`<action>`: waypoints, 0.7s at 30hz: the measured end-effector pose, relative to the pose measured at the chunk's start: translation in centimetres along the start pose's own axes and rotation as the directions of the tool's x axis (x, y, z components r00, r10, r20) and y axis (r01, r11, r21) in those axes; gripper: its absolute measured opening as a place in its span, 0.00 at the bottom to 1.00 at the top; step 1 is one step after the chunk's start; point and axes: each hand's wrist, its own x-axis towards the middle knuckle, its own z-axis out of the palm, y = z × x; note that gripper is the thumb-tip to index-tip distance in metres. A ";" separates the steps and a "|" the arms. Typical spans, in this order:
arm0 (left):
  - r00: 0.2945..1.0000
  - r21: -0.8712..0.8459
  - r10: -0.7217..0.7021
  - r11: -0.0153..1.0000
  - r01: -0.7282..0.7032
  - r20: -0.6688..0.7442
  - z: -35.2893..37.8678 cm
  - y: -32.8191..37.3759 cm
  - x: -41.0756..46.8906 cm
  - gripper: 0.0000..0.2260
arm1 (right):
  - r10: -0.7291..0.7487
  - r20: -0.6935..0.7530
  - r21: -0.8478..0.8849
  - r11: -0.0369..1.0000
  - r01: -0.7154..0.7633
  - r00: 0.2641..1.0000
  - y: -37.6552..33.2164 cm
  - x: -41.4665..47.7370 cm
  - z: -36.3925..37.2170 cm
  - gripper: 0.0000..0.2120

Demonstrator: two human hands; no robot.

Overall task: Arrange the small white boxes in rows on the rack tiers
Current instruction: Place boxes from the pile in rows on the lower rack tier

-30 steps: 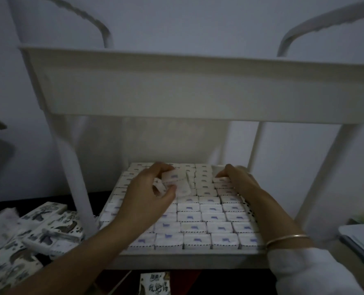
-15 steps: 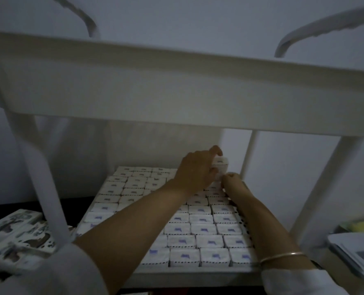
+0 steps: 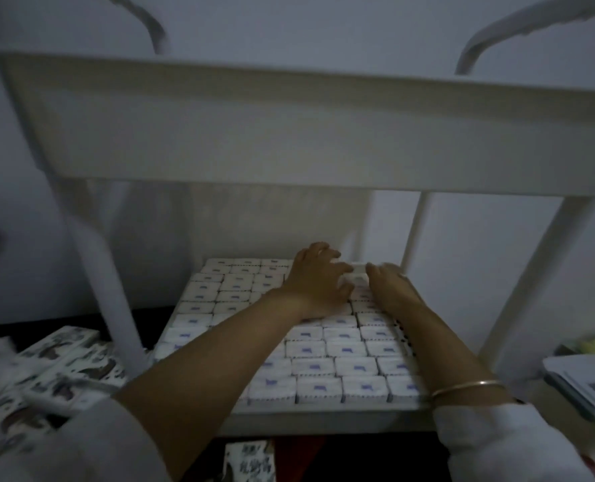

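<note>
Now seat the small white box [image 3: 356,271] at the lower tier's [image 3: 323,417] 1 o'clock corner. Your left hand [image 3: 318,281] pinches it with curled fingers. Your right hand [image 3: 391,290], fingers nearly straight, steadies its 3 o'clock end. Align it with the laid boxes [image 3: 346,349] before releasing.

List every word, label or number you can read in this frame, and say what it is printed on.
No text can be quoted with confidence.
On the small white boxes: a purple mark on each top, too small and blurred to read.
On the packet below the rack: dark printed characters, too blurred to quote.
On the patterned boxes at left: no legible text.
</note>
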 end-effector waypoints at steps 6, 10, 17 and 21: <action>0.986 -0.154 0.009 0.987 -0.035 -0.166 -4.9 -0.3 -9.3 0.13 | -0.046 0.003 0.026 0.999 0.046 0.999 -0.8 -2.2 -1.3 0.28; 0.979 -0.270 -0.053 0.963 -0.002 -0.196 -7.3 -0.7 -17.4 0.10 | -0.224 -0.054 -0.096 0.971 0.218 0.973 -2.9 -5.8 -2.9 0.26; 0.964 -0.242 -0.222 0.953 0.183 -0.145 -10.1 -0.9 -28.7 0.11 | -0.720 -0.136 -0.082 0.693 0.716 0.681 -7.6 -18.8 0.2 0.14; 0.964 -0.173 -0.236 0.962 0.213 -0.122 -10.8 -0.9 -33.3 0.10 | -0.827 -0.015 0.050 0.561 0.826 0.562 -10.8 -24.8 2.8 0.12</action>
